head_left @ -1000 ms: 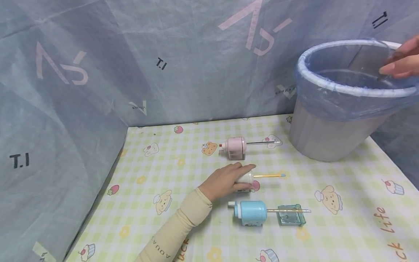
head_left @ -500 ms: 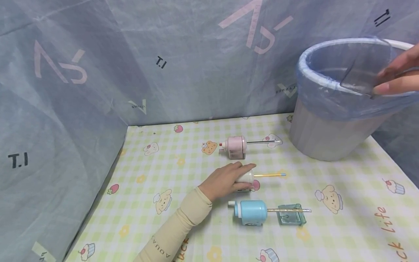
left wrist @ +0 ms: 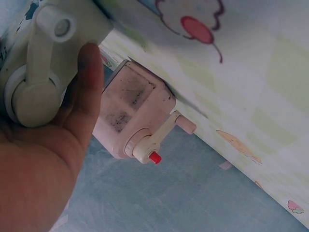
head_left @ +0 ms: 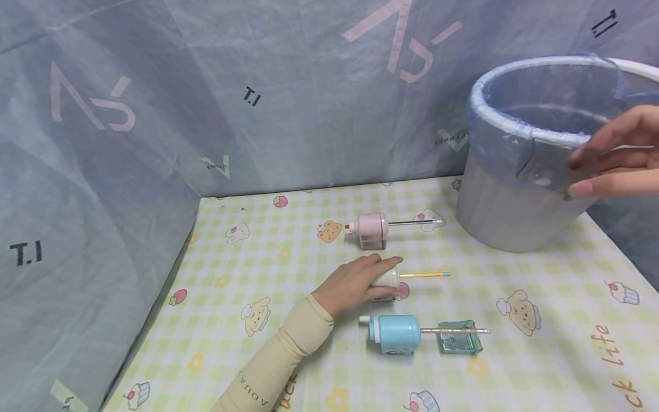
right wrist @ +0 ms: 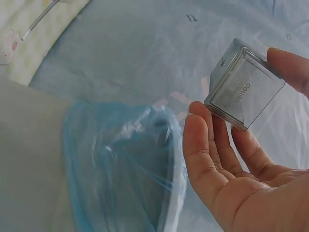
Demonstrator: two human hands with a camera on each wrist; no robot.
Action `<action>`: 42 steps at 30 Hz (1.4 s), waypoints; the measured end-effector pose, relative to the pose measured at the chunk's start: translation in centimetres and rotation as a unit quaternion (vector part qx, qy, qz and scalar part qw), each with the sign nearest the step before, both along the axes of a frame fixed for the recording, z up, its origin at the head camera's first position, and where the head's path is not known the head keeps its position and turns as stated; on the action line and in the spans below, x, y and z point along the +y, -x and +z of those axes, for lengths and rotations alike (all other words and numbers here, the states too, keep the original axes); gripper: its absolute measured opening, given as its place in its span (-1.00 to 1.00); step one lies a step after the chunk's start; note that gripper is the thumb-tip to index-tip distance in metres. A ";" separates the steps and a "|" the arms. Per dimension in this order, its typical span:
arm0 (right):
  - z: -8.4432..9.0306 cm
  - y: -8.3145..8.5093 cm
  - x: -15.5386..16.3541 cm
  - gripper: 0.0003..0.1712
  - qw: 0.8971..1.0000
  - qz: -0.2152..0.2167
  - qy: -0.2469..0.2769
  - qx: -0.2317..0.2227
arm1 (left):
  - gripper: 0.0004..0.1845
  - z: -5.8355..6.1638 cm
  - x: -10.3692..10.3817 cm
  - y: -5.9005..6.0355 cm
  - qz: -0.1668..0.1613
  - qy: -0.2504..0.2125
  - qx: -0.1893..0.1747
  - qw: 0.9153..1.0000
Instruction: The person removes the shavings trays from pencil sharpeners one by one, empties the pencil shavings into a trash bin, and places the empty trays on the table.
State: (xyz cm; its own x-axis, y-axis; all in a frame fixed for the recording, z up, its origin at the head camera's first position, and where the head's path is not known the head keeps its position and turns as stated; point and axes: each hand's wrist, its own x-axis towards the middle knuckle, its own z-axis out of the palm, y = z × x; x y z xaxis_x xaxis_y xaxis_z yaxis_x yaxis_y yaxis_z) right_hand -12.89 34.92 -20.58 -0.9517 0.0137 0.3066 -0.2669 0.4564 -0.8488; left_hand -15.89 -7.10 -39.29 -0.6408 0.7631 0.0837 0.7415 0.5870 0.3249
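Note:
My left hand (head_left: 350, 286) grips the white hand-crank pencil sharpener (head_left: 387, 278) from its crank side, on the checked cloth. A yellow pencil (head_left: 424, 275) sticks out of its right end. In the left wrist view its crank (left wrist: 41, 63) faces the camera. Beside the bin's rim, my right hand (head_left: 625, 154) pinches a clear grey plastic shavings drawer (right wrist: 247, 92) between thumb and fingertips. The drawer is tilted and overlaps the bin's near side in the head view.
A lined waste bin (head_left: 509, 223) stands at the right. Behind the white sharpener is a pink sharpener (head_left: 372, 229) with a dark pencil; in front, a blue sharpener (head_left: 399, 333) with a pencil reaching over a teal drawer (head_left: 460, 344). Hanging fabric (head_left: 288, 131) closes off the back.
My right hand has brought the clear drawer out from over the bin's opening, down and towards me, to the near side of the rim. The left hand has stayed still.

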 end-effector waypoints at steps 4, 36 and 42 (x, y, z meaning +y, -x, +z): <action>-1.2 -0.4 -0.3 -0.26 0.999 0.025 0.019 0.012 | -0.29 0.0 0.0 0.0 0.000 -0.001 0.002 1.000; -5.8 -3.5 -5.5 -0.24 0.975 0.009 -0.198 -0.099 | -0.28 -0.1 0.0 0.0 0.001 -0.006 0.001 1.000; -7.1 -2.8 -5.5 -0.22 0.969 0.016 -0.218 -0.116 | -0.28 -0.1 0.0 0.1 0.000 -0.007 -0.001 1.000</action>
State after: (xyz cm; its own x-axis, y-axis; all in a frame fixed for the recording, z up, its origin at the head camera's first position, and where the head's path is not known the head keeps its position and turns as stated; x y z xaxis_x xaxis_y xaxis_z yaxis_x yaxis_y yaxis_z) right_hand -10.07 29.41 -27.70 -0.9935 -0.0998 0.0540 -0.1119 0.7800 -0.6157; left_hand -15.97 -7.12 -39.41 -0.6415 0.7614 0.0939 0.7407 0.5829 0.3341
